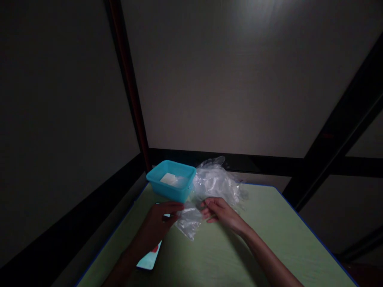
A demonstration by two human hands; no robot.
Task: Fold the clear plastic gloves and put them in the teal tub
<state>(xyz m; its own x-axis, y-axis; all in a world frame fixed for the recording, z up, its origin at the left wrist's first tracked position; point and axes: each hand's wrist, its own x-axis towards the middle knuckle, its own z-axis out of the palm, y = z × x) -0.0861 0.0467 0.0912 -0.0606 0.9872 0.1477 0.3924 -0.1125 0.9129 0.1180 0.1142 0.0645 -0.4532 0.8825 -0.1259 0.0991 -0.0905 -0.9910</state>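
Phone [147,261] near left, partly hidden by left hand [154,225] pinching small clear plastic bag [190,221] between hands, near side of blue basket [169,192]; right hand [220,212] loosely curled, grip unclear; light fingertip tension probably suits thin film.

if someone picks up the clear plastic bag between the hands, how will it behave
The clear plastic bag will probably be floppy, since it hangs in creases to a drooping point. It looks thin and see-through, so likely very light. Its glossy sheen suggests it may feel slippery.
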